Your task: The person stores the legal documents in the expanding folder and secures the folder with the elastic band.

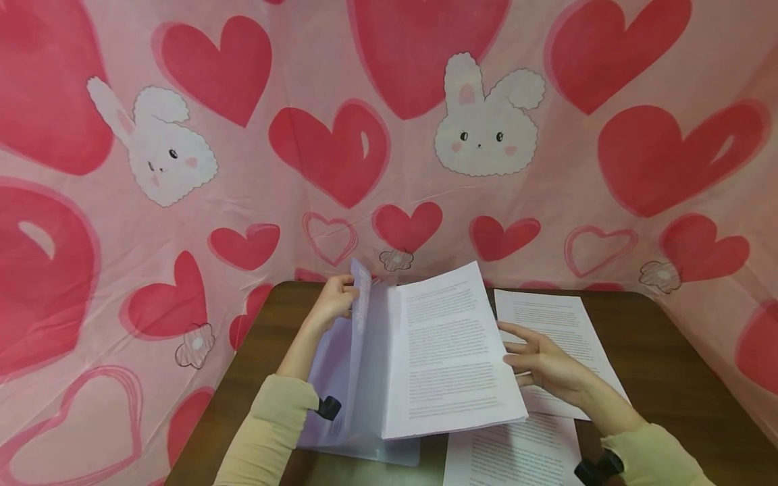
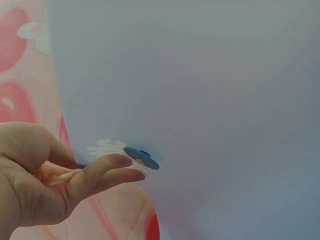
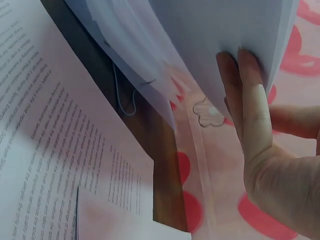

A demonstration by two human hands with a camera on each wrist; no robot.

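Observation:
A lilac translucent plastic folder point(image 1: 331, 347) stands partly opened on the table. My left hand point(image 1: 333, 300) pinches the edge of its raised flap point(image 1: 359, 324); in the left wrist view the fingertips lie beside a round blue closure button point(image 2: 142, 158). A thick stack of printed sheets point(image 1: 452, 351) leans upright and tilted against the folder's inner side. At the stack's right edge, my right hand point(image 1: 550, 364) holds it, with fingers point(image 3: 256, 107) against one face in the right wrist view. How far the stack sits inside the folder is hidden.
Printed sheets point(image 1: 547, 312) lie on the dark wooden table point(image 1: 662, 378) at the right, and another printed sheet point(image 1: 516, 452) lies nearer the front edge. A thin string loop point(image 3: 125, 107) hangs by the folder. Behind the table rises a pink heart-and-rabbit cloth point(image 1: 419, 162).

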